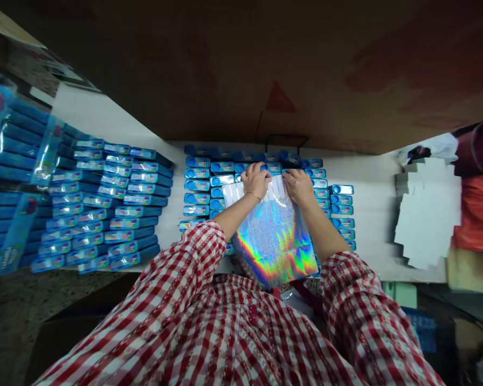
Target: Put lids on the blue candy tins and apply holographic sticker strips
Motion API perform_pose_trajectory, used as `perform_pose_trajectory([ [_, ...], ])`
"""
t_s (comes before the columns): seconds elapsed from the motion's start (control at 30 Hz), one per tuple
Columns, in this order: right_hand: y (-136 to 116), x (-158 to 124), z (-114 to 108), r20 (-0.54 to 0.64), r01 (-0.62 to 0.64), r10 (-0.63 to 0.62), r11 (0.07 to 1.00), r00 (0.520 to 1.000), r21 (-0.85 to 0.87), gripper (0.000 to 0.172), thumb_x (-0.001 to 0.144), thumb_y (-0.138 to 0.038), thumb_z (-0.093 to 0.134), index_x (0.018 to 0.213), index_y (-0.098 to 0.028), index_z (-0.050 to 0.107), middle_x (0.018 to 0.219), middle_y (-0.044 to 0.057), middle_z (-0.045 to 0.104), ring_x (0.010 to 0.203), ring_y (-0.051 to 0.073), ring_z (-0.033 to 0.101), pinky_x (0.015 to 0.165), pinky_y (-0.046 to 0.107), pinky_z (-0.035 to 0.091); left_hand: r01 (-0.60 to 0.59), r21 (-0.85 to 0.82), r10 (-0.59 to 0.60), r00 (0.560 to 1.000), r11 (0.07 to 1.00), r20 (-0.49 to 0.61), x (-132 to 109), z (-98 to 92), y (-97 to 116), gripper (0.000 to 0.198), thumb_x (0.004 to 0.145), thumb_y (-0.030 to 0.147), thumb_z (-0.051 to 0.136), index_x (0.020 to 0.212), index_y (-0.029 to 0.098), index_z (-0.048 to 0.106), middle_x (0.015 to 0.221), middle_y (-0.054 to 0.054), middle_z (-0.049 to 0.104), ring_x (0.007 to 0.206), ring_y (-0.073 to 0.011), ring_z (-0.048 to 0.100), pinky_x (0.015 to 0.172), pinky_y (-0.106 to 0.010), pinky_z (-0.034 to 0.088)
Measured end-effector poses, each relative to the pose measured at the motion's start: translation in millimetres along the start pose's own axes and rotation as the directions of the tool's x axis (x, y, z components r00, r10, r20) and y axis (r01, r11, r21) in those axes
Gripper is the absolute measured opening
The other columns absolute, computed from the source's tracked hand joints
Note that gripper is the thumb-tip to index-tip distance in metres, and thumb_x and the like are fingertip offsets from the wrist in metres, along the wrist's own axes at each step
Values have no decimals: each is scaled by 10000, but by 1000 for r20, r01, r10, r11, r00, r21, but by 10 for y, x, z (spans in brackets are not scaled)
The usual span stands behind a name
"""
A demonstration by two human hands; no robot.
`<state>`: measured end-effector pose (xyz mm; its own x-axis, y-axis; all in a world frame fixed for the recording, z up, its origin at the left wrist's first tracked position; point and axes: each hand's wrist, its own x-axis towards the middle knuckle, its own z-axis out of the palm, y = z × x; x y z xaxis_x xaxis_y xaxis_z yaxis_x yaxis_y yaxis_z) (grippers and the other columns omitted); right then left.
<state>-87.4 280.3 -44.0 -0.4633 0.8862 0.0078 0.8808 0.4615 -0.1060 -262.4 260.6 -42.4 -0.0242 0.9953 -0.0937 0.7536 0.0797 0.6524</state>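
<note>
The holographic bag [273, 241] at 6 o'clock is very glossy plastic film, shining like a mirror. The blue boxes [145, 201] at 9 o'clock look glossy also. The flat card blanks [426, 214] at 3 o'clock are matt white, and the sleeve [177, 289] at 7 o'clock is checked cloth.

two hands [255, 181], one holographic foil bag [271, 236], two blocks of blue boxes [104, 201], one plastic-wrapped pile of blue boxes [12, 161], one stack of white card blanks [426, 214], one counter [370, 257].
</note>
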Motion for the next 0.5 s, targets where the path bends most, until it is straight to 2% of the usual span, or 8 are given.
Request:
perform_pose_trajectory([
  [0.13,19,-103,-32,-24,32,-30,997,999,68,312,932,-254,385,1032,-194,674,1120,92,630,956,228,497,800,354,361,-12,-16,12,1000,1000,-3,-4,2,5,73,810,260,586,796,223,647,1343,-52,492,1278,-278,327,983,-476,219],
  [0.27,-49,-253,-199,-53,56,-48,986,997,157,260,897,-238,420,936,-169,668,1115,112,626,972,231,527,849,369,389,-19,-17,18,1000,1000,-11,-12,14,-8,80,816,263,580,798,219,644,1338,-55,493,1274,-277,332,979,-472,221],
  [0.37,-129,-440,-462,-94,31,-7,966,996,255,179,836,-217,465,847,-179,640,1075,118,626,981,244,542,862,392,410,-23,-25,23,1000,999,-5,8,26,-18,77,816,260,581,796,218,643,1331,-59,498,1282,-274,325,985,-472,216],
  [0.5,-295,-700,-957,-92,-74,122,909,988,411,93,767,-217,514,786,-200,604,891,76,633,889,223,571,798,360,440,-26,-58,27,999,998,21,44,-14,-10,62,807,241,595,806,216,652,1331,-61,507,1302,-266,314,1007,-464,213],
])
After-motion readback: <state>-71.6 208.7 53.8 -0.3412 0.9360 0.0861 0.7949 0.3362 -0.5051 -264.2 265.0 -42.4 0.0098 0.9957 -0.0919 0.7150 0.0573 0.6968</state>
